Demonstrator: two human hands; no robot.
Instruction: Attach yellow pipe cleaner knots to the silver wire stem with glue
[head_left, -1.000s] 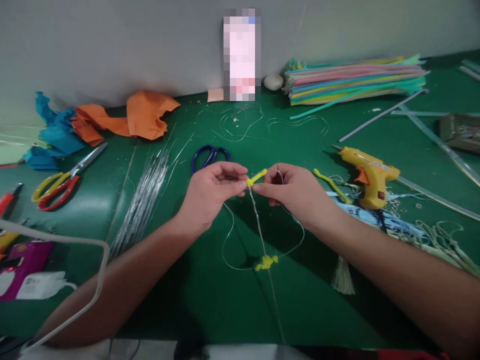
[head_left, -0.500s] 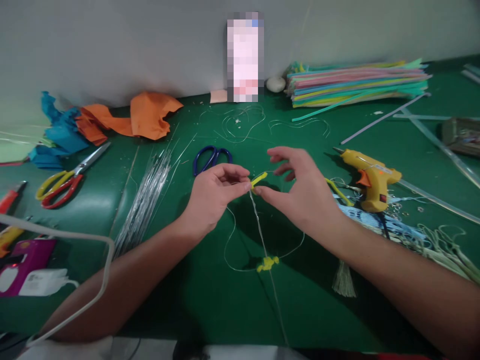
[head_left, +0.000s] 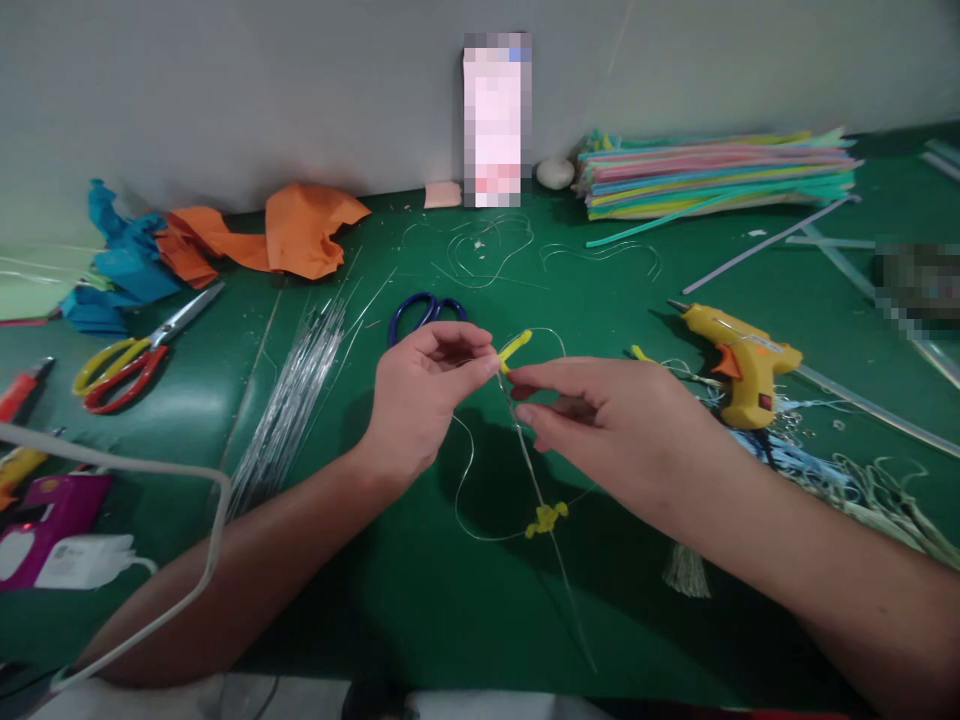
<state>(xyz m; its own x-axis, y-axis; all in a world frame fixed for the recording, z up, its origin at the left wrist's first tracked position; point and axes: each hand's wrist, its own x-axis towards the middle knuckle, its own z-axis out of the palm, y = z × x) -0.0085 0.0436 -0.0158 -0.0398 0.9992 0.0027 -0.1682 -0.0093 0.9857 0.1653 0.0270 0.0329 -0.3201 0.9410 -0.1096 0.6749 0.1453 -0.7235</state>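
Observation:
My left hand (head_left: 427, 400) is closed, pinching a short yellow pipe cleaner (head_left: 516, 349) at the top of a thin wire (head_left: 529, 455). The pipe cleaner sticks up and right from the fingertips. My right hand (head_left: 622, 420) is beside it: its index fingertip is at the base of the pipe cleaner, the thumb is lower near the wire, and a gap shows between the two. Further down the wire sits a small yellow twisted piece (head_left: 547, 520), with a loop of thin wire (head_left: 459, 490) curving out from it.
Dark blue-handled scissors (head_left: 412, 312) lie behind my left hand, a bundle of wires (head_left: 292, 395) to its left. A yellow glue gun (head_left: 739, 355) lies at right, above tassels (head_left: 686, 570). Pipe cleaners (head_left: 712, 175), a phone (head_left: 493, 120) and red-yellow scissors (head_left: 150, 350) surround the work area.
My right hand has turned and come down, its index finger moving from raised to the base of the pipe cleaner. The lower wire end has swung slightly right; my left hand keeps its pinch.

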